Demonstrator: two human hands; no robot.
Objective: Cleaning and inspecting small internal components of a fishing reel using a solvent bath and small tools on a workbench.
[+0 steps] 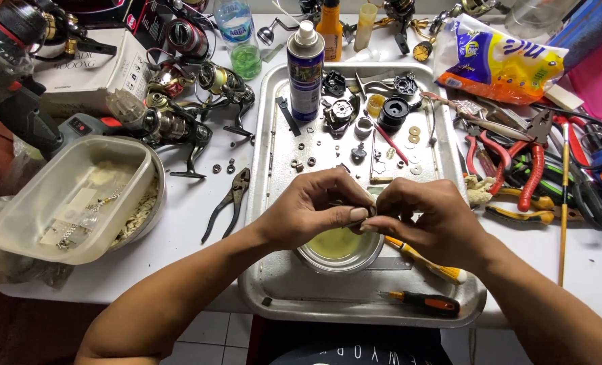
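Over the steel tray (274, 290) on the worktop, above a small bowl of yellowish liquid (338, 249): left hand (308, 209) pinched shut, fingertips pressed on a tiny dark metal part (371, 211). Looks light, hard, probably oily and slippery; best nipped by its rim. Right hand (426, 216) closed on the same part from the other side. Further right, red-handled pliers (534, 159) lying idle.
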